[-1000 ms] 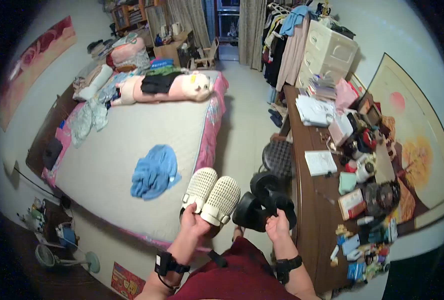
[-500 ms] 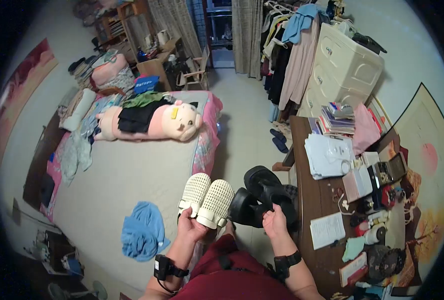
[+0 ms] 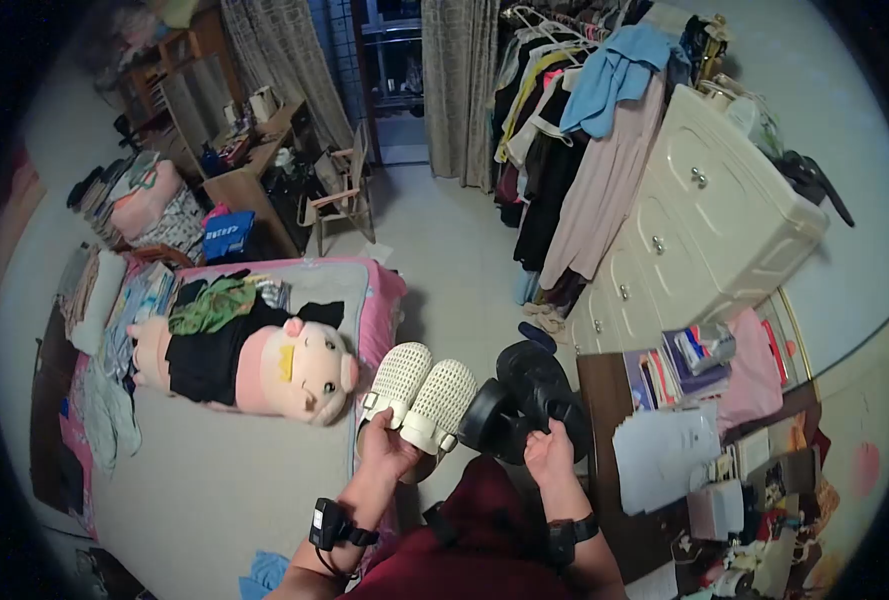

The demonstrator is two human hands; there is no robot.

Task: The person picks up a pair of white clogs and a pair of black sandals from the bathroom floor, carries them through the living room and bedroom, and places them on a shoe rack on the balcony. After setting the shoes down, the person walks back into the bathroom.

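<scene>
Holding white clogs (image 3: pixel 420 395), left hand (image 3: pixel 388 447), black sandals (image 3: pixel 526 400), right hand (image 3: pixel 549 450).

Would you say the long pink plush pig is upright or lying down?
It is lying down: the long pink plush pig stretches across the pale bed.

In the left fingers (image 3: pixel 385 417) are cream perforated clogs (image 3: pixel 401 385), in the right fingers (image 3: pixel 538 453) black chunky sandals (image 3: pixel 536 385). Left of all fingers is the flat pale bed (image 3: pixel 194 480), with the long pink plush pig (image 3: pixel 282 375) on it; right, the brown wooden desk (image 3: pixel 604 390); ahead-right, the tall cream drawers (image 3: pixel 704 220).
</scene>
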